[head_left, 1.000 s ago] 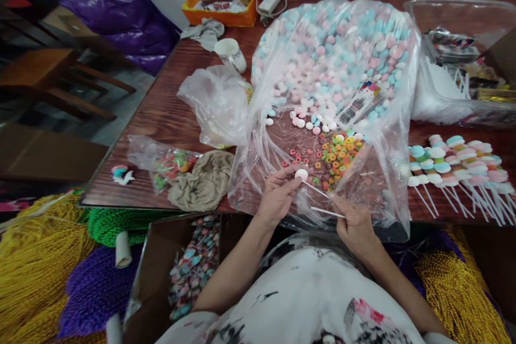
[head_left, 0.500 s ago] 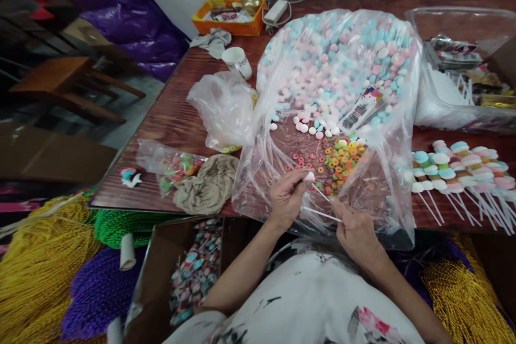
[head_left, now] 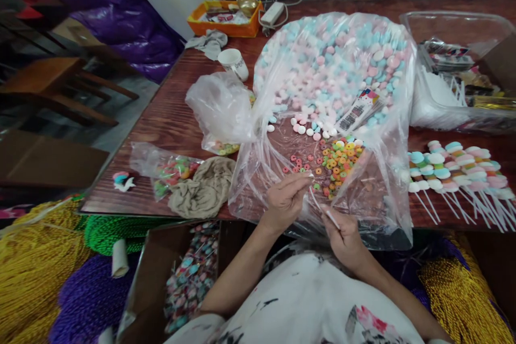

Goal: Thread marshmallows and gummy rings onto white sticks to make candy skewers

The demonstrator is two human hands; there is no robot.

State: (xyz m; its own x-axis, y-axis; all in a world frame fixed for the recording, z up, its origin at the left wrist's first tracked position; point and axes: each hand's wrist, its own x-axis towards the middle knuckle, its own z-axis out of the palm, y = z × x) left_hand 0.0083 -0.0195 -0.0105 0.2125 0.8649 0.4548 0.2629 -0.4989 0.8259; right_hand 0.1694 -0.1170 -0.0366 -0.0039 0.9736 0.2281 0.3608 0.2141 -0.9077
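Note:
My left hand [head_left: 285, 196] is closed in a pinch on a small pale marshmallow [head_left: 310, 175], mostly covered by the fingertips. White lollipop sticks [head_left: 331, 218] are gripped in my right hand [head_left: 342, 234], and one stick slants up toward the left fingertips. Whether its tip touches the marshmallow I cannot tell. Just beyond my hands, ring-shaped candies [head_left: 341, 164] in orange, yellow, green and red lie on the clear plastic bag [head_left: 379, 201]. Behind them the bag holds a large heap of pink, blue and white marshmallows [head_left: 322, 64], with printed labels [head_left: 358, 110] lying on top.
Finished-looking marshmallow skewers [head_left: 455, 169] lie at the right, before a clear bin [head_left: 439, 118]. On the left are a crumpled cloth [head_left: 203, 188], a candy bag [head_left: 173, 172], a plastic bag [head_left: 220, 107] and a mug [head_left: 234, 64]. A box of wrapped sweets [head_left: 191, 279] stands below the table edge.
My right hand has moved slightly left, closer to my left hand, and the sticks now lie nearly together. The marshmallow is more hidden by my left fingers. The whole view has shifted a little.

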